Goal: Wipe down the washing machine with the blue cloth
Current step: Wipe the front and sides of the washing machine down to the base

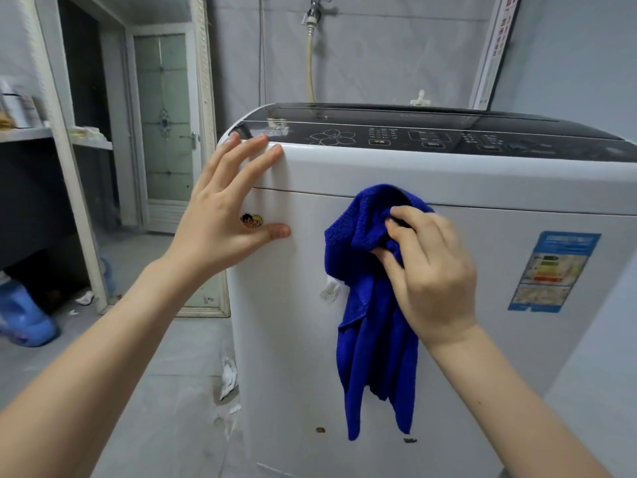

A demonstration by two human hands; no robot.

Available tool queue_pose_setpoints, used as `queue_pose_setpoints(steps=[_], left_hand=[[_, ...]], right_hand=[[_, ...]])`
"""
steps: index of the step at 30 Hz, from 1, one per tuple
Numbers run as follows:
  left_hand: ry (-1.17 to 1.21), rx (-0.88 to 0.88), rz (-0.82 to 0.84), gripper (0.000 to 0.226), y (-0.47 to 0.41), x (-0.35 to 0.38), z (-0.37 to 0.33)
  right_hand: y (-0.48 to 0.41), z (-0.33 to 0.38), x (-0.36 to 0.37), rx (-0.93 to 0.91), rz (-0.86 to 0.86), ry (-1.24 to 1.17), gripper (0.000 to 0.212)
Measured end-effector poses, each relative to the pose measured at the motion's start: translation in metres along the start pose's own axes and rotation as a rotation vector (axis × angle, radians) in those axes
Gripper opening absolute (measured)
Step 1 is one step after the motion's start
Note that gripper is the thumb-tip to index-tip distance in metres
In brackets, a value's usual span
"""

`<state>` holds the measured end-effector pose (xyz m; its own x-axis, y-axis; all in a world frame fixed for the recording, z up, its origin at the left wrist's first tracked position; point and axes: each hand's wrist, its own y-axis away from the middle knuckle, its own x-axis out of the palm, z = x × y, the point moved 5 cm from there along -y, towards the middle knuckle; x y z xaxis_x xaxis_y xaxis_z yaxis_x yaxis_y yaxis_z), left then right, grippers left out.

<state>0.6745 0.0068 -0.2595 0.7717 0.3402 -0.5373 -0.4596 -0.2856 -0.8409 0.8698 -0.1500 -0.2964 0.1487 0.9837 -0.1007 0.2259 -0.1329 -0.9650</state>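
Note:
A white top-loading washing machine (pixel 482 188) with a dark control panel and lid fills the right of the view. My right hand (pixel 431 270) grips a bunched blue cloth (pixel 372 339) and presses it against the machine's front panel; most of the cloth hangs loose below the hand. My left hand (pixel 231 205) lies flat with spread fingers on the machine's upper left corner, fingertips at the top edge, thumb beside a small cartoon sticker (pixel 251 220).
An energy label (pixel 551 270) is stuck on the front at right. A tap and hose (pixel 312 46) hang on the wall behind. Left stand a white shelf frame (pixel 69 167), a glass door (pixel 165 125) and a blue jug (pixel 20 312) on the floor.

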Motion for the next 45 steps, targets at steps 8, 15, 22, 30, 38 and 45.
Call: queue_pose_setpoints(steps=[8,15,22,30,38,45], left_hand=[[-0.026,0.000,-0.013,0.090,0.000,0.000,-0.002],[-0.043,-0.001,-0.007,0.091,0.000,0.001,-0.001],[-0.047,-0.009,-0.001,0.091,0.001,0.002,-0.001],[-0.035,0.019,-0.023,0.090,0.000,0.003,0.000],[-0.031,0.030,-0.034,0.089,0.001,0.004,0.000],[-0.011,0.026,-0.025,0.089,0.001,0.002,0.002]], right_hand=[[0.013,0.014,0.010,0.306,-0.150,-0.064,0.048],[0.019,0.025,0.017,0.373,-0.047,-0.237,0.041],[0.018,0.030,0.037,0.444,-0.192,-0.013,0.031],[-0.013,0.020,0.034,0.436,-0.308,-0.116,0.024],[-0.015,0.021,0.035,0.442,-0.387,-0.088,0.012],[0.065,0.043,0.041,0.513,-0.240,-0.084,0.020]])
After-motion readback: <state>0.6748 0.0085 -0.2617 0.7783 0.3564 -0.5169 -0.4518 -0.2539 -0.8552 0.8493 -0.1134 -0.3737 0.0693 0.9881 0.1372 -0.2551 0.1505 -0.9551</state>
